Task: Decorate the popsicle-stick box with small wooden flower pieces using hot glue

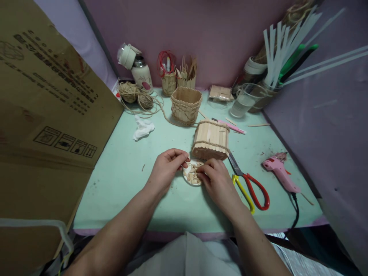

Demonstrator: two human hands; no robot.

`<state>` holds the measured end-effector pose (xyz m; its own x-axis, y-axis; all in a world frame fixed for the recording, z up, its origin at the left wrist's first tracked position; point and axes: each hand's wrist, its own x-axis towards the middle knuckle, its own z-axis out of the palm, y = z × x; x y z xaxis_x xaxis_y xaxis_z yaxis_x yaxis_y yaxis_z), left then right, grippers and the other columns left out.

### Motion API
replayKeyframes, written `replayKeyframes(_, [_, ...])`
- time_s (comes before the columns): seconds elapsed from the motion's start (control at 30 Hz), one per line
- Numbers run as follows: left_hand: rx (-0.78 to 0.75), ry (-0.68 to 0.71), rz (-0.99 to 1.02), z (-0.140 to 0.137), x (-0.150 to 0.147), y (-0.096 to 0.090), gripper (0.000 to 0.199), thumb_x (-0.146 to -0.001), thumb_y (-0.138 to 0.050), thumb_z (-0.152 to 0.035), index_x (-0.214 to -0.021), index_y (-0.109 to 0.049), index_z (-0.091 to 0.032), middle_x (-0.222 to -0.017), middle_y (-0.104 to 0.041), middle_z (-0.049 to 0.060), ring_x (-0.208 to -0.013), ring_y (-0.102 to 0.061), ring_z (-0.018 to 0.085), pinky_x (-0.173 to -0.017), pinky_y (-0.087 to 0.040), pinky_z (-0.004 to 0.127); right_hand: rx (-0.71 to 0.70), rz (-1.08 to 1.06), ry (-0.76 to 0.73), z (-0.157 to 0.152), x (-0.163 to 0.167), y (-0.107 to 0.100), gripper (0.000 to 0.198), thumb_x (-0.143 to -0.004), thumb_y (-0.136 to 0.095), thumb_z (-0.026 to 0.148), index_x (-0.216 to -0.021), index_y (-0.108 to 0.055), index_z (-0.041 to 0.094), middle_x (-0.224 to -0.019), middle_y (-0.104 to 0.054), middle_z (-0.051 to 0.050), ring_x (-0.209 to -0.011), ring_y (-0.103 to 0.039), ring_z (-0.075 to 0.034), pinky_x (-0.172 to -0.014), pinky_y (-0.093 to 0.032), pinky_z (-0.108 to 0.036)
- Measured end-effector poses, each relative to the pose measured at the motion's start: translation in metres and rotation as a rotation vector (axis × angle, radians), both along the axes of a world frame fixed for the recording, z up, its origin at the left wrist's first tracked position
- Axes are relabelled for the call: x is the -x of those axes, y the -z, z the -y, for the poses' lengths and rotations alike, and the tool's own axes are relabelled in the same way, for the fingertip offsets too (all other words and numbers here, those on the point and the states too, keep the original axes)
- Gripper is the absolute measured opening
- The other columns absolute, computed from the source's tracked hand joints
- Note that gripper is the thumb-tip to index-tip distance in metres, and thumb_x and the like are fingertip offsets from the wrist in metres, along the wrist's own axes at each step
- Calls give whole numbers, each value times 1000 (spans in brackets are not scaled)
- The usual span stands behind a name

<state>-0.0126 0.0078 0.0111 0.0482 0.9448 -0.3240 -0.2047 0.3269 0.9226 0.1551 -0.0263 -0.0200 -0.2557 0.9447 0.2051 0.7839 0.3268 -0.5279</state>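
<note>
A small round white dish (185,177) with many little wood chips (193,174) in it lies in front of me. At its upper left rim my left hand (168,168) is closed, thumb and fingers pinched together; what is between them is too small to make out. My right hand (217,179) reaches over the dish from the right, its fingers curled and closed down at the chips. Whether a chip is in that pinch I cannot tell. Just behind the dish, a wooden-stick basket (211,134) trimmed with twine lies on its side.
Scissors (247,188) lie right of my right hand, a pink glue gun (280,174) farther right. Behind stand a second basket (186,107), twine balls (129,92), a bottle (142,74) and a plastic cup (244,101). A crumpled tissue (143,128) lies left; a cardboard box (48,115) borders the table.
</note>
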Motion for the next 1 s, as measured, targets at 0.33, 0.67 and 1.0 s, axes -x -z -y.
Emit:
replayKeyframes(0.33, [-163,185,-379,6,-1,8,14,-75,-67,-30,-73,-70,-17,-64,-65,0,-62,-56,13,-60,-42,23,231,-578,258,9,-1,-4,15,-90,-53,30,-78,-59,22,-80,-58,-3,-79,-53,-20,-72,-41,-32])
replayKeyframes(0.67, [-128,221,-217,14,-14,7,15,-72,-72,-30,-80,-76,-18,-83,-75,6,-77,-65,18,-73,-49,27,348,-904,408,12,13,-10,24,-83,-62,44,-77,-61,21,-71,-59,0,-70,-52,-18,-64,-40,-28])
replayKeyframes(1.0, [-79,24,-104,4,-5,3,16,-68,-74,-31,-71,-70,-16,-64,-65,-1,-60,-54,11,-62,-44,22,116,-563,264,9,5,-14,13,-89,-55,28,-82,-64,22,-86,-60,-4,-84,-56,-20,-74,-44,-33])
